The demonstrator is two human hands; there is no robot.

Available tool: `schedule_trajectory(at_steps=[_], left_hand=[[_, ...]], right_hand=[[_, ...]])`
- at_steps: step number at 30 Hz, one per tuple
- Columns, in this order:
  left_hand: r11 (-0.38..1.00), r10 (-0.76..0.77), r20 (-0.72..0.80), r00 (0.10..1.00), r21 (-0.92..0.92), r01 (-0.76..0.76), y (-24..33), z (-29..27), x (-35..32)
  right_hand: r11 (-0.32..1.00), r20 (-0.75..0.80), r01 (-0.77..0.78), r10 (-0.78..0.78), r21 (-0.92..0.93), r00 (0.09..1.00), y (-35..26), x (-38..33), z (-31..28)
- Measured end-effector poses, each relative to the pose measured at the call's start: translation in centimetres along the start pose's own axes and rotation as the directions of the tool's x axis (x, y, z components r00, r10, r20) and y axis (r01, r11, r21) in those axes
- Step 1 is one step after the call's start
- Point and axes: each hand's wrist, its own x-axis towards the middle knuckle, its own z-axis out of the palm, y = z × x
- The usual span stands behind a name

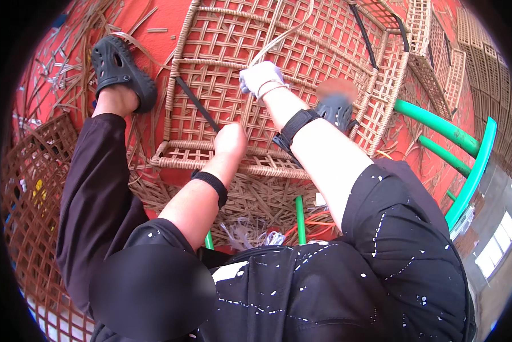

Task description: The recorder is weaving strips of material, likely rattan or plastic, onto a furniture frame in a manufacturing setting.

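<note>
A large woven wicker frame (318,62), with an open lattice of tan strips and thick wrapped edges, lies before me. My right hand (261,78), in a white glove, is closed around a long pale weaving strip (283,37) above the lattice; the strip runs up and away from it. Bare and curled, my left hand (231,138) is lower down at the near part of the frame, close to a black bar (197,104). Its fingertips are hidden, so I cannot see what they grip.
Loose strips (68,62) litter the red floor (170,12) at left, and more lie under the near edge. A brown lattice basket (34,171) stands at left. Green tubing (438,126) juts out at right. Other woven pieces (432,54) stand at far right. My dark clogs flank the frame.
</note>
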Motion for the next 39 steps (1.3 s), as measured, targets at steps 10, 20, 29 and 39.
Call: schedule_trajectory(at_steps=[10,20,29,39], left_hand=[[0.969,-0.093,-0.100,0.991,-0.236,0.067,-1.1,0.8,0.6],[0.899,-0.233,-0.037,0.972,-0.390,0.200,-2.3,0.5,1.2],[0.886,-0.262,0.044,0.964,-0.384,0.259,-1.5,-0.2,1.0],[0.923,-0.213,-0.011,0.977,-0.330,0.197,-1.7,0.4,1.5]], right_hand=[[0.830,-0.143,-0.122,0.234,0.544,0.962,5.5,-4.2,1.9],[0.919,-0.070,0.092,-0.071,0.383,0.995,7.0,-5.7,4.8],[0.973,-0.229,-0.211,0.186,-0.090,0.956,2.5,-4.5,3.2],[0.975,-0.276,-0.169,0.204,0.146,0.939,4.3,-5.6,4.5]])
